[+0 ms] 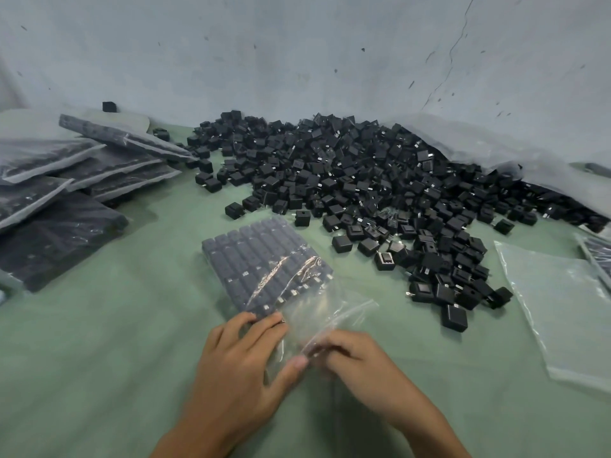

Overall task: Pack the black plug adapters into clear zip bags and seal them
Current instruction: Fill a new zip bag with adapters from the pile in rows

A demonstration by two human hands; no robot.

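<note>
A clear zip bag lies on the green table in front of me, filled with neat rows of black plug adapters. Its open mouth points toward me. My left hand rests on the bag's near end, fingertips on the last row of adapters and thumb on the plastic. My right hand pinches the bag's zip edge between curled fingers. A large loose heap of black plug adapters covers the table behind the bag.
Several filled bags are stacked at the left. An empty clear bag lies flat at the right, with another filled bag at the right edge. A big plastic sack lies behind the heap, against the grey wall.
</note>
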